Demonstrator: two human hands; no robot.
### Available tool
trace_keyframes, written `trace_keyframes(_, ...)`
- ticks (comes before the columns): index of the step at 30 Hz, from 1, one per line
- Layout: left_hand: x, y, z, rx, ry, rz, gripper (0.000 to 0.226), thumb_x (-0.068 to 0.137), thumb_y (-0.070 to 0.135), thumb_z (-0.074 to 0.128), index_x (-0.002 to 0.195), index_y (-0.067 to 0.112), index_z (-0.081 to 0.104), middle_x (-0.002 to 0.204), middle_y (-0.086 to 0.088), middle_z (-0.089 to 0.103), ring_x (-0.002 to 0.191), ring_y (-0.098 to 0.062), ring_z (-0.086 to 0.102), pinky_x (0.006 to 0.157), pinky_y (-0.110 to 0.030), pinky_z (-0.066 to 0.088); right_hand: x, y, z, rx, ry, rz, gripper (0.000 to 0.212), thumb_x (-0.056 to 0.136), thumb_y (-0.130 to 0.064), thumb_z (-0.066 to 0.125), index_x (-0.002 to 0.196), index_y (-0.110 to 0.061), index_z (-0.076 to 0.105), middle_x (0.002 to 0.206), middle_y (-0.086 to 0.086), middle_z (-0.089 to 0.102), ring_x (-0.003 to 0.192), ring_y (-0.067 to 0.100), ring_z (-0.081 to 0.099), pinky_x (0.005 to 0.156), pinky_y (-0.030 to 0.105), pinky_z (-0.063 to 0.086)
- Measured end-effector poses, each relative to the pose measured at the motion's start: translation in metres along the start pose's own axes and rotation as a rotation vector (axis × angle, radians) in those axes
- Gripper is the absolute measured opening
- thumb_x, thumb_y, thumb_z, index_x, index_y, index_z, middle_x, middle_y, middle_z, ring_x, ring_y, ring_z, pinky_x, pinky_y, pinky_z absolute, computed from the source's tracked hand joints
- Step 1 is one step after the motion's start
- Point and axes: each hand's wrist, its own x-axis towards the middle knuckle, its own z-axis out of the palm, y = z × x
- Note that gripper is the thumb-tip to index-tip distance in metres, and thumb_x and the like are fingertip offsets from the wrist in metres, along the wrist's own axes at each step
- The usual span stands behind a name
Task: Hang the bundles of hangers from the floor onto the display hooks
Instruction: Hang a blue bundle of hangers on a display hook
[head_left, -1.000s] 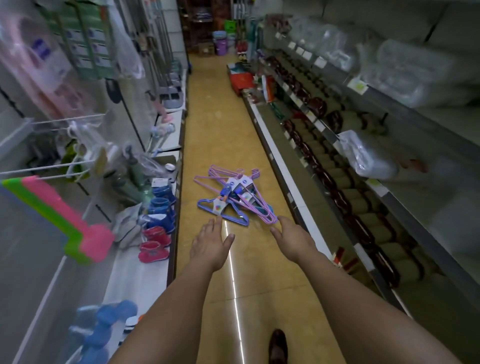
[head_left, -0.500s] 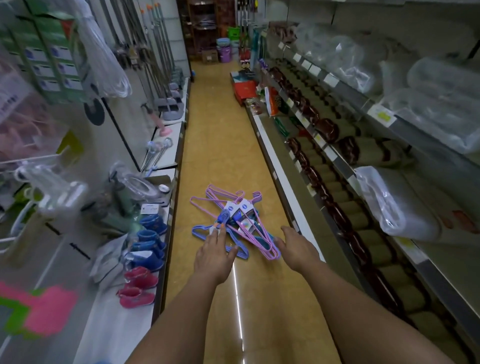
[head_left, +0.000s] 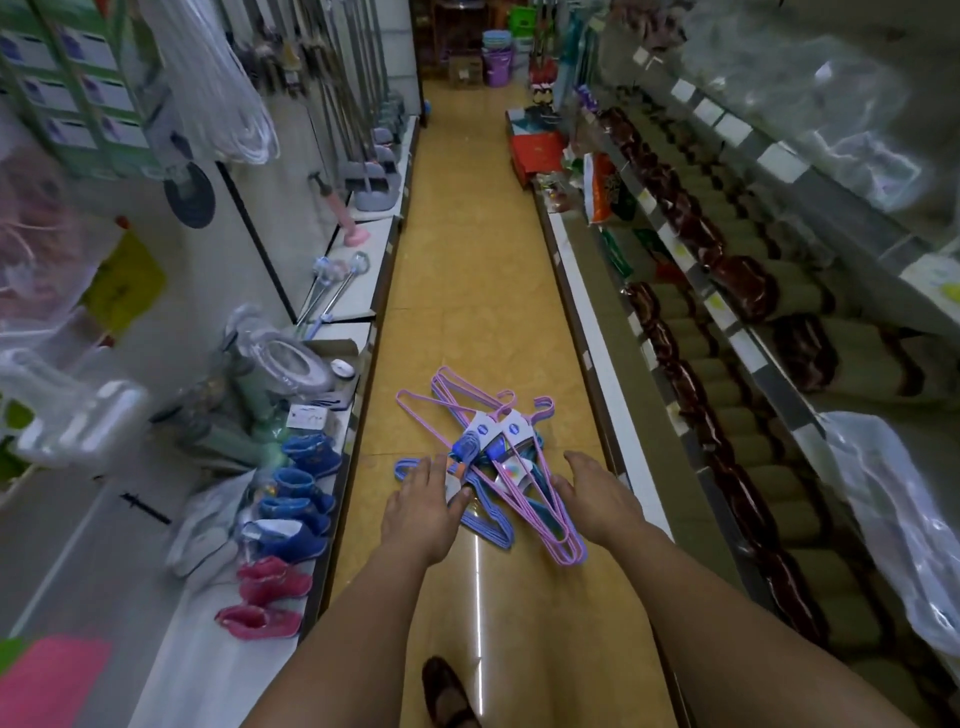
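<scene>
A pile of hanger bundles lies on the yellow aisle floor, each with a white paper label. Pink bundles (head_left: 540, 499) cross over blue bundles (head_left: 485, 514). My left hand (head_left: 423, 501) reaches down over the left side of the pile, fingers straight and spread, above the blue hangers. Over the pile's right edge hovers my right hand (head_left: 589, 491), with relaxed fingers next to the pink hangers. Neither hand holds anything. Whether the fingertips touch the hangers cannot be told.
A low white shelf (head_left: 363, 332) on the left carries blue boots (head_left: 306, 488) and pink boots (head_left: 265, 597). Mops and brooms (head_left: 332, 104) hang further along. Right shelves (head_left: 779, 374) hold rolled mats and plastic bags. Red boxes (head_left: 537, 150) sit down the aisle. My shoe (head_left: 441, 691) is below.
Both hands have moved forward and down to the hanger pile; they were short of it a second ago. The view has dropped closer to the floor.
</scene>
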Motion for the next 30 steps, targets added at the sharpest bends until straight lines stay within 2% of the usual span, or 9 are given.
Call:
trace_keyframes(10,0.134,-0.04,-0.012,-0.021,-0.056,-0.047,0.066,0.099,0.053,0.028,0.153,0.023,0.006,0.16,-0.004,0.01,0.147,-0.02,0.012,0.118,-0.038,0.019,0.148,-0.036,0.019,-0.054,-0.052,0.022,0.046,0.102,-0.04,0.034,0.141,-0.017,0.037,0.142,0.007,0.047,0.124,0.025,0.049,0.095,0.036,0.041)
trace_keyframes(15,0.182,-0.069,0.009,-0.021,-0.089,-0.077,0.067,0.098,0.052,0.031,0.153,0.024,0.007,0.161,-0.001,0.011,0.147,-0.018,0.012,0.117,-0.037,0.021,0.219,-0.04,0.055,-0.065,-0.093,-0.012,0.041,0.1,-0.041,0.038,0.134,-0.019,0.043,0.13,0.007,0.054,0.111,0.025,0.056,0.089,0.039,0.048)
trace_keyframes(18,0.213,-0.087,0.036,-0.026,-0.105,-0.112,0.066,0.098,0.051,0.033,0.153,0.023,0.009,0.16,-0.001,0.011,0.147,-0.018,0.012,0.116,-0.036,0.02,0.264,-0.037,0.083,-0.109,-0.117,-0.025,0.044,0.1,-0.04,0.038,0.137,-0.015,0.041,0.133,0.009,0.053,0.116,0.027,0.054,0.092,0.039,0.045)
trace_keyframes(22,0.272,-0.107,0.096,-0.05,-0.101,-0.145,0.07,0.098,0.055,0.03,0.153,0.017,0.009,0.161,-0.001,0.009,0.148,-0.017,0.009,0.117,-0.036,0.017,0.335,-0.016,0.14,-0.171,-0.152,-0.067,0.053,0.101,-0.04,0.036,0.147,-0.014,0.029,0.146,0.009,0.042,0.129,0.03,0.044,0.101,0.037,0.038)
trace_keyframes(30,0.392,-0.157,0.242,-0.04,-0.14,-0.147,0.067,0.101,0.049,0.027,0.153,0.013,0.008,0.161,-0.004,0.008,0.147,-0.019,0.01,0.119,-0.038,0.016,0.455,0.046,0.264,-0.26,-0.219,-0.066,0.056,0.102,-0.039,0.035,0.149,-0.012,0.022,0.149,0.011,0.036,0.132,0.031,0.041,0.101,0.04,0.036)
